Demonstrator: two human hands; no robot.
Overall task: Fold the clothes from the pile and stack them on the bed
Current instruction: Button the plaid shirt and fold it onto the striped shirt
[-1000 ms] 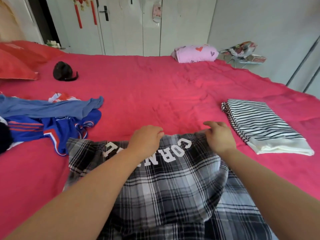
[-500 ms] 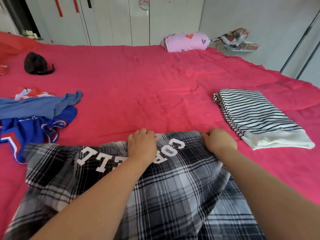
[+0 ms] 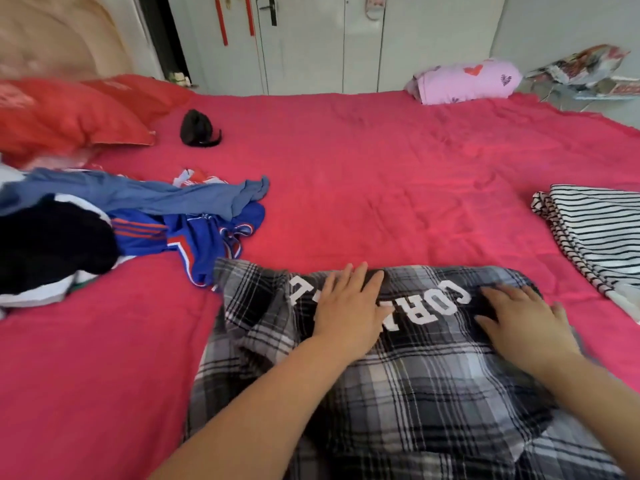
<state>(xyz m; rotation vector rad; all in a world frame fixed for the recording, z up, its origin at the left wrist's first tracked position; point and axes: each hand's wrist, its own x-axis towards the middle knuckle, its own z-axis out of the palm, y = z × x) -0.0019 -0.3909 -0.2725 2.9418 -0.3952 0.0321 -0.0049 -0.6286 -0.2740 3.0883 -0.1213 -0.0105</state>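
A black-and-white plaid shirt (image 3: 408,396) with white letters lies spread on the pink-red bed (image 3: 363,188) in front of me. My left hand (image 3: 349,310) rests flat on its upper edge, fingers straight, covering some letters. My right hand (image 3: 523,323) presses flat on the shirt to the right of the letters. The pile of unfolded clothes (image 3: 131,220), blue, black and white, sits at the left. A folded striped garment (image 3: 595,233) lies at the right edge.
Red pillows (image 3: 65,116) lie at the far left by the headboard. A small black item (image 3: 197,128) sits near them. A folded pink bundle with hearts (image 3: 467,81) lies at the bed's far edge, before white wardrobe doors.
Both hands have let go of the shirt's top edge and now lie flat on it. The view has swung left, bringing the pile and pillows back in.
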